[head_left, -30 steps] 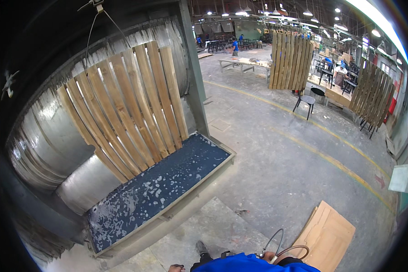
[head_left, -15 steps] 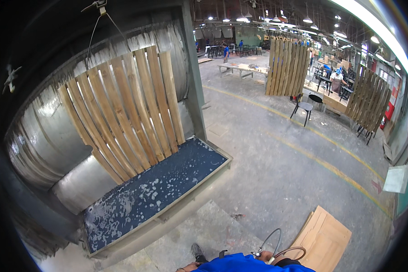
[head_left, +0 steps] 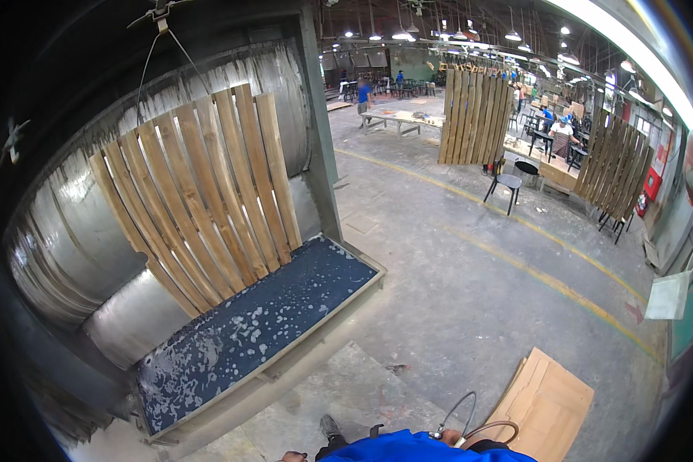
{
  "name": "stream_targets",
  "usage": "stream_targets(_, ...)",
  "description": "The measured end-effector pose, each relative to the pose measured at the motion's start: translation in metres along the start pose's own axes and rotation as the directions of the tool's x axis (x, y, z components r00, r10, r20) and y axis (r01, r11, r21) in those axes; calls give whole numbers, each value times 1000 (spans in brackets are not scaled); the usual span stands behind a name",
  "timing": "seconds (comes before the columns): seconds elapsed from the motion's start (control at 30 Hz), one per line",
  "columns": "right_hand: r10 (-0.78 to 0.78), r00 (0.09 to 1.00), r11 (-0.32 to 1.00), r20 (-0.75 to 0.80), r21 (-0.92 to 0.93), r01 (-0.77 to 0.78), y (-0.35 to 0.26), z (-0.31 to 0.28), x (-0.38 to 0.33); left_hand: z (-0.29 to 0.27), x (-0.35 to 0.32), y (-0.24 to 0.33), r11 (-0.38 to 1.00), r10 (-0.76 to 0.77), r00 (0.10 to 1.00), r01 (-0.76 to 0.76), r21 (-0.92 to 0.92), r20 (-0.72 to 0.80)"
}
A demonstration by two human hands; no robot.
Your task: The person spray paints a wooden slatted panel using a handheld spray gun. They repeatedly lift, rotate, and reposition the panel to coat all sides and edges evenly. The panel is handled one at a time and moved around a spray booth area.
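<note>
At the lower edge, my right hand [head_left: 450, 436] is closed around what looks like a spray gun [head_left: 440, 433], with a grey hose and a brown hose looping from it. The gun is small and partly hidden by my blue clothing. My left hand [head_left: 293, 456] shows only in part at the bottom edge, left of my shoe, and its fingers are too cut off to read. Ahead on the left, a panel of upright wooden slats [head_left: 200, 202] hangs from a wire hanger [head_left: 162, 27], in front of a wet metal wall. Both hands are well away from it.
Beneath the panel lies a trough [head_left: 381, 273] of dark liquid with pale foam. A flat brown board [head_left: 550, 404] rests on the floor at lower right. Farther off stand a stool [head_left: 508, 182], more slatted panels [head_left: 476, 115], a long table [head_left: 400, 118] and several people.
The whole view has shifted slightly left. My left hand has moved left and lower, showing less. My right hand stays on the spray gun.
</note>
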State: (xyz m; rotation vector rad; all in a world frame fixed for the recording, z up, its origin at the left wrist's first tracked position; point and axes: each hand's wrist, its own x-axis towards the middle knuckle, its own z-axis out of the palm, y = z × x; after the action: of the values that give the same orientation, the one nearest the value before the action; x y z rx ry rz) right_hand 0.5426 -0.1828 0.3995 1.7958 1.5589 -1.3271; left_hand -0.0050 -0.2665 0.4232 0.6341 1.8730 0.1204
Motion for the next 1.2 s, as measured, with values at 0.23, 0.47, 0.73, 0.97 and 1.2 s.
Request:
stream_targets(0.23, 3, 993, 997, -122, 76, 6, 18, 12, 3, 19, 10, 7, 999, 53, 999, -53, -5, 11)
stream_targets(0.47, -40, 997, 998, -65, 50, 43, 19, 6, 10, 34, 11, 18, 996, 83, 996, -84, 17, 24)
stream_targets(0.73, -137, 990, 989, 22, 56, 135, 48, 14, 22, 35, 7, 12, 997, 68, 998, -68, 47, 6)
stream_targets(0.97, -48, 999, 997, 10, 57, 47, 54, 16, 22, 48, 20, -6, 993, 56, 998, -57, 101, 17)
stream_targets(1.2, 32, 993, 999, -113, 45, -27, 30, 9, 2, 38, 21, -22, 653, 312, 935, -339, 678, 167)
